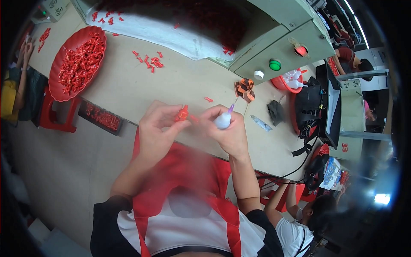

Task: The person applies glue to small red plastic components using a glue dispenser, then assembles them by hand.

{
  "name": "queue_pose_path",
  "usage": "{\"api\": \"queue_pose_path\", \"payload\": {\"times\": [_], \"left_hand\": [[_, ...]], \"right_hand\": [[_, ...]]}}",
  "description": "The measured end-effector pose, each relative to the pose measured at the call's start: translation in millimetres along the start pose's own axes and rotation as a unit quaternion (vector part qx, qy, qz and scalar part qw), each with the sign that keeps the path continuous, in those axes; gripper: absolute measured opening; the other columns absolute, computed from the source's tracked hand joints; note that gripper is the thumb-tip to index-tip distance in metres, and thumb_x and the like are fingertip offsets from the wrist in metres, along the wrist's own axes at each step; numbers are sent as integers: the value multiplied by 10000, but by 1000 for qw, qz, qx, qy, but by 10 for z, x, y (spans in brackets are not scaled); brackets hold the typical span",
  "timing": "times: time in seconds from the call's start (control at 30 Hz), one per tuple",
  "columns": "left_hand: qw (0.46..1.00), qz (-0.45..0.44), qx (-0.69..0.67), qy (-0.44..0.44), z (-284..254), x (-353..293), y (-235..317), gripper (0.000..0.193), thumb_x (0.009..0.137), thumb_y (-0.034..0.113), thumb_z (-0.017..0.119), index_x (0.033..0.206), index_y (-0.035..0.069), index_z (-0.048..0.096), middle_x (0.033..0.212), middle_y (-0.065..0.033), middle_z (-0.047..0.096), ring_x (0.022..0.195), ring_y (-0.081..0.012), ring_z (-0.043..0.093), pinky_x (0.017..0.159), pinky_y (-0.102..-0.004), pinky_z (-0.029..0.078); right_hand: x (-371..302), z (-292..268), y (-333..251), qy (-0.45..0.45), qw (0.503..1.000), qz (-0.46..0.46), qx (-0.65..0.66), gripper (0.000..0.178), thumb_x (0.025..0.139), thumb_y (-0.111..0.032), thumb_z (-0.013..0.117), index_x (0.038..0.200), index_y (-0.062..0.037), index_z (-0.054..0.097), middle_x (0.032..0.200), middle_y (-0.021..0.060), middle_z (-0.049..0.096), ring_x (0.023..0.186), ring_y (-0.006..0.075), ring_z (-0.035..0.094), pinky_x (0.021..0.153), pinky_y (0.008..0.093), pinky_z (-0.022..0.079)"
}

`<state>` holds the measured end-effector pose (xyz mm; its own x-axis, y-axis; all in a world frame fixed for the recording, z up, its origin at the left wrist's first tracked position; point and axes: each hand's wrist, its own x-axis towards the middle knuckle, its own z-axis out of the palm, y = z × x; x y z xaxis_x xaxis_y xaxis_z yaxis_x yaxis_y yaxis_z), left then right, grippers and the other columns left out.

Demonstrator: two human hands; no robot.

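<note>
My left hand (159, 126) pinches a small red plastic part (182, 113) between thumb and fingertips, above the table's near edge. Wrapped in my right hand (230, 133) is a small white squeeze bottle (222, 121), its purple needle tip (231, 107) pointing up and away. Another red piece (194, 118) shows at the right fingertips, close to the left hand's part; whether the two touch I cannot tell. One loose red part (208, 99) lies on the table just beyond my hands.
A red scalloped bowl (101, 55) of red parts stands at left, with a dark tray (117, 132) below it. Ahead is a pale green machine (265, 53). A red basket (280, 84) of white bottles, a dark cloth (275, 112) and a black bag (309, 100) sit at right. Other people work nearby.
</note>
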<state>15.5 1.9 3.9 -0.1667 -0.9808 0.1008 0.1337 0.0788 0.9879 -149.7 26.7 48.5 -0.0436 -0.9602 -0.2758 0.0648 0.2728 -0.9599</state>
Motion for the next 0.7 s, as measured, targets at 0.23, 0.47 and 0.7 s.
{"api": "queue_pose_path", "payload": {"times": [0.23,0.47,0.7], "left_hand": [[995,45,80,-31,147,-53,116,292,712,-106,658,983,-33,580,934,-71,501,834,-143,605,704,-227,538],[979,115,161,-51,181,-71,102,307,688,-92,684,974,-33,591,934,-83,504,789,-147,616,688,-234,547],[972,125,186,-70,184,-57,155,322,673,-74,703,976,-40,599,937,-100,528,781,-147,620,665,-229,545]], "right_hand": [[-177,-58,61,31,989,-123,-75,81,762,-10,620,833,22,599,742,39,613,672,69,552,606,213,453],[-222,-163,57,36,979,-157,-125,92,743,-9,631,830,3,604,745,68,616,651,122,584,599,241,460],[-176,-220,16,19,942,-260,-210,136,681,48,619,806,-6,608,763,84,614,677,196,603,621,272,474]]}}
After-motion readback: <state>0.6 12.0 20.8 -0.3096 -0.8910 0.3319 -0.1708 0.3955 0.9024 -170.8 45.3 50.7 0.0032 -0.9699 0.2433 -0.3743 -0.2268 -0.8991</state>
